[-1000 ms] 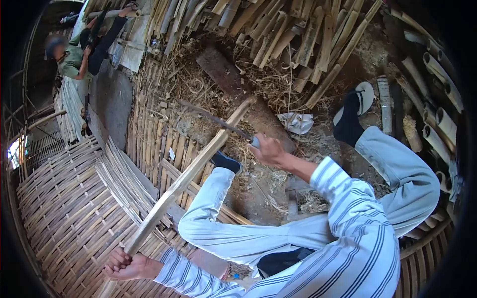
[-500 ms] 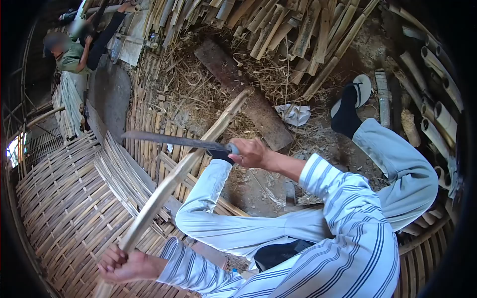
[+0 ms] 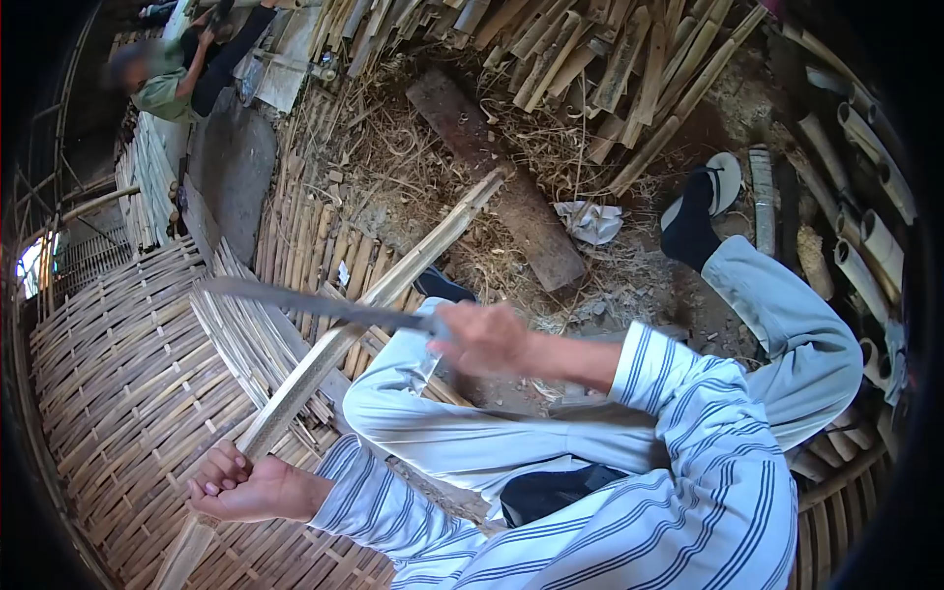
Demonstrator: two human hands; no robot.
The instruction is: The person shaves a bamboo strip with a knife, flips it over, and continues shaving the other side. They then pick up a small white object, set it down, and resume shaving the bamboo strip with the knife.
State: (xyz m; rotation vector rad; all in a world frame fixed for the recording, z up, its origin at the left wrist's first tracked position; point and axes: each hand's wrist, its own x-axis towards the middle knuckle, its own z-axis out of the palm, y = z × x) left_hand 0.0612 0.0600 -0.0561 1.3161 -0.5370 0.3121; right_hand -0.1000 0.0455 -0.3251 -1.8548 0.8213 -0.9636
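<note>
My left hand (image 3: 258, 484) is wrapped around the near part of a long bamboo strip (image 3: 313, 372). The strip slants up and away from me, its far end over a dark wooden plank (image 3: 539, 236) on the ground. In my right hand (image 3: 484, 337) is the handle of a long knife (image 3: 315, 303), slightly blurred. The blade points left and crosses over the strip near its middle. My bent leg lies just below the knife hand.
A woven bamboo panel (image 3: 128, 423) spreads at the left, with thin slats (image 3: 251, 339) on it. Split bamboo pieces (image 3: 629, 69) are piled at the top, bamboo poles (image 3: 870, 265) at the right. Shavings (image 3: 393, 147) litter the ground. Another person (image 3: 162, 93) sits at the upper left.
My right hand and the knife have come down along the bamboo strip toward me. My left hand still grips the strip; its near end has shifted slightly up in view.
</note>
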